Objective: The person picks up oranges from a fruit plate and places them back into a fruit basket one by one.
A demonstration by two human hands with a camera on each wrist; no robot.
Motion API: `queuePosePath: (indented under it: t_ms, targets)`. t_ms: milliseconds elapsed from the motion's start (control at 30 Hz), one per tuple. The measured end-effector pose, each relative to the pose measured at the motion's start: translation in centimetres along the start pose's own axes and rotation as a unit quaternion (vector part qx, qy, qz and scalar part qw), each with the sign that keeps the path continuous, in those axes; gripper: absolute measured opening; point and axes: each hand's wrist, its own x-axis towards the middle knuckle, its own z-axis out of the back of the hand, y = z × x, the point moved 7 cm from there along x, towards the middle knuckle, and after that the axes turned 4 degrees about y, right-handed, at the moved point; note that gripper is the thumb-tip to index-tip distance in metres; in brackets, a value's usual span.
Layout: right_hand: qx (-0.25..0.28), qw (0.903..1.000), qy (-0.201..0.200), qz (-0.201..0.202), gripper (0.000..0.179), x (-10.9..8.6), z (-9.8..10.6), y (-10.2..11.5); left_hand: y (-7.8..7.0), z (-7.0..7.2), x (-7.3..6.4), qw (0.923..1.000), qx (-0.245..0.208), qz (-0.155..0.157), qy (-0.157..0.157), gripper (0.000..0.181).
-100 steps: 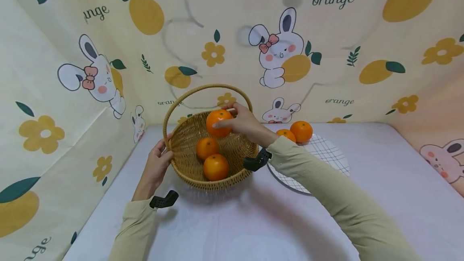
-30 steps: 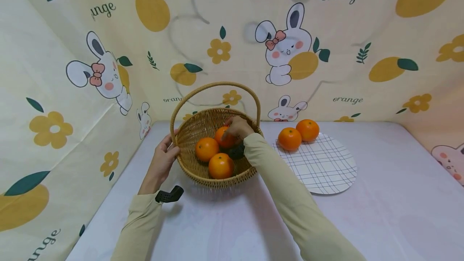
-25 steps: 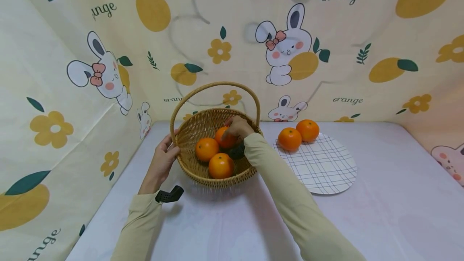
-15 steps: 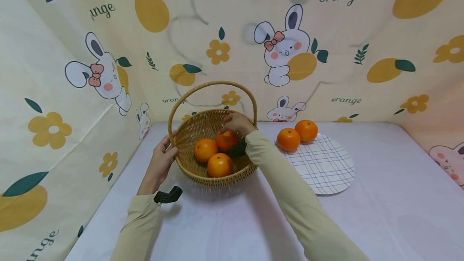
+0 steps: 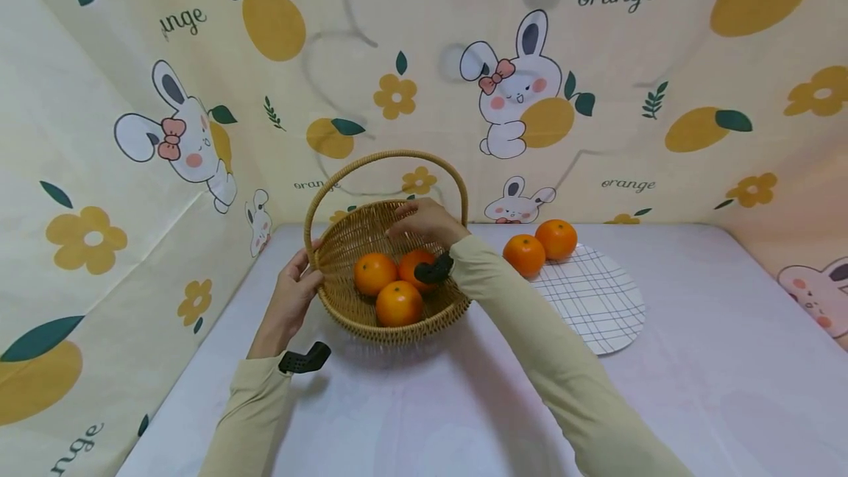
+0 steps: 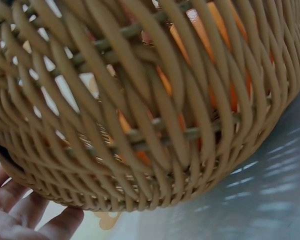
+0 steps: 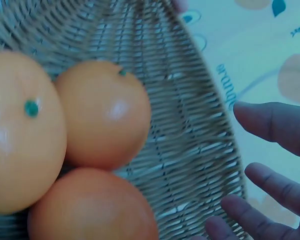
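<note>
A woven wicker basket [image 5: 347,245] with a tall arched handle [image 5: 384,155] leans toward me on the table. My left hand [image 5: 290,299] grips its left rim near the handle's base; the left wrist view shows fingertips [image 6: 65,222] at the weave. Three oranges sit together inside: a left one [image 5: 375,274], a front one [image 5: 399,304] and a right one [image 5: 412,265], partly covered by the right wrist camera. Above them my right hand [image 5: 429,223] hovers with nothing in it. In the right wrist view its fingers [image 7: 275,185] are spread, apart from the oranges [image 7: 105,115].
To the right of the basket lies a round white plate [image 5: 599,300] with a grid pattern. Two more oranges, a nearer [image 5: 525,255] and a farther one [image 5: 556,239], rest at its back left edge. A printed cloth backdrop [image 5: 424,57] stands behind the white table [image 5: 411,418].
My right hand brought an orange down into the basket, let go of it beside the other two, and has risen above them. The left hand has kept its hold on the rim.
</note>
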Motion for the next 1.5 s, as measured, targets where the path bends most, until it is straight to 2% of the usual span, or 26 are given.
queuePosePath:
  t_ms: [333, 567, 700, 833, 967, 1067, 1300, 1500]
  targets:
    - [0.061, 0.9964, 0.039, 0.043, 0.056, -1.1, -0.5, 2.2, 0.1, 0.1, 0.0, 1.0, 0.005, -0.001, -0.001, 0.066]
    - [0.116, 0.986, 0.07, 0.097, 0.049, -3.9, 0.3, 3.5, 0.0, 0.2, -0.2, 0.9998, 0.015, 0.004, -0.008, 0.065]
    - [0.14, 0.98, 0.054, 0.13, 0.042, -5.9, 1.8, 3.6, 0.0, 0.1, -0.2, 0.9999, 0.015, 0.003, -0.002, 0.066]
    - [0.161, 0.9704, -0.002, 0.18, 0.036, -8.2, 4.1, 3.4, -0.1, 0.0, -0.3, 0.9999, 0.013, 0.001, 0.001, 0.066]
    - [0.15, 0.9551, -0.094, 0.238, 0.035, -10.6, 6.8, 3.0, -0.1, 0.0, -0.3, 0.9999, 0.012, 0.001, -0.001, 0.064]
    - [0.143, 0.9432, -0.162, 0.252, 0.035, -12.0, 8.5, 2.1, 0.0, 0.1, -0.4, 0.9999, 0.012, 0.002, -0.006, 0.064]
    - [0.123, 0.9221, -0.296, 0.217, 0.037, -13.3, 10.9, -2.0, 0.0, 0.2, -0.5, 1.0, 0.001, -0.002, -0.004, 0.067]
    - [0.13, 0.9159, -0.363, 0.112, 0.043, -12.8, 11.8, -7.5, 0.0, 0.1, -0.5, 1.0, 0.001, -0.002, -0.001, 0.068]
